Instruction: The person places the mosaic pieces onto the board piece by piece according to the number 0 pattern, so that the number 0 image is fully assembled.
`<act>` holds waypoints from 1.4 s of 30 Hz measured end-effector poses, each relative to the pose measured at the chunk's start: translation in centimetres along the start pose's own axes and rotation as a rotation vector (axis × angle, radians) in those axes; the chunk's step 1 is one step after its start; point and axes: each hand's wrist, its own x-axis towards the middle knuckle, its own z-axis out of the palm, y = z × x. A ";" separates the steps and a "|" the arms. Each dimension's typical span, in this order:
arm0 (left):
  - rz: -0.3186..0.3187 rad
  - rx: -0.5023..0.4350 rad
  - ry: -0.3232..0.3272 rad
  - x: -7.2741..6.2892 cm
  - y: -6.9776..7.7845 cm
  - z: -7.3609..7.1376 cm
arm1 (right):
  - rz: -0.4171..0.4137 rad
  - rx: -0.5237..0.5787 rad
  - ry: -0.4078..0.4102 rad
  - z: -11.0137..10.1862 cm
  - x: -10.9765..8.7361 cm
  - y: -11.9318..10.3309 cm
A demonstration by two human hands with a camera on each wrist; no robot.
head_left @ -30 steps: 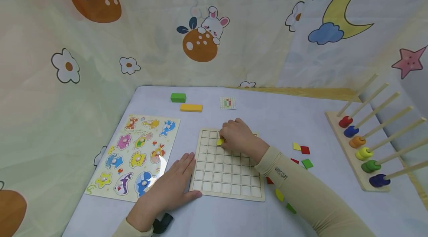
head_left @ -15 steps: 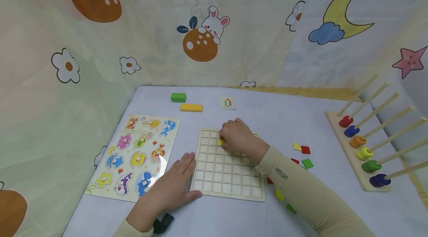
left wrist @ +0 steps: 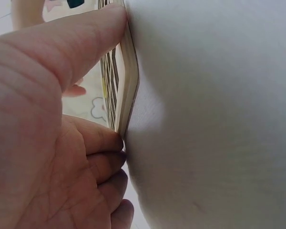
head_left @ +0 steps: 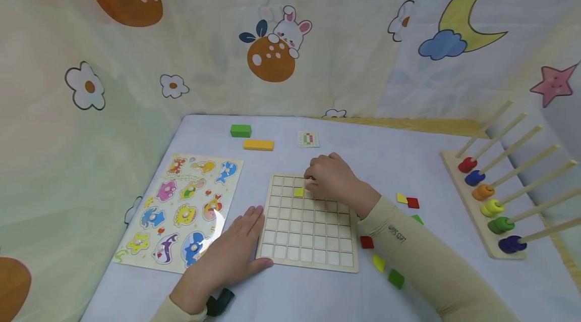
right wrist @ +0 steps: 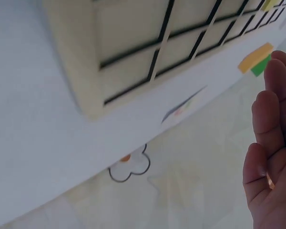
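A pale wooden grid board lies in the middle of the table in the head view. One yellow square tile sits in a cell near its top. My left hand lies along the board's left side with fingers extended; its thumb touches the lower left corner, and the left wrist view shows fingertips at the board's edge. My right hand hovers over the board's top right part, fingers loosely bent, just right of the yellow tile. In the right wrist view its fingers show nothing held.
Right of the board lie loose tiles, including a red tile and a green tile. Behind it are a pattern card, a green block and an orange block. An animal puzzle lies left, a bead rack right.
My right hand has let go of the yellow tile and moved a little right and away, leaving that tile in the grid. The left hand stays at the board's edge.
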 end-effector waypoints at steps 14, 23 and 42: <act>-0.010 0.009 0.000 0.0 0.0 -0.3 | 0.120 -0.012 0.052 -3.2 -3.3 4.4; -0.015 0.007 -0.006 -0.2 0.0 -0.3 | 0.251 0.012 0.040 -4.2 -6.2 7.1; -0.014 0.006 -0.009 0.1 0.1 -0.2 | 0.431 0.021 -0.015 -4.4 -11.1 11.0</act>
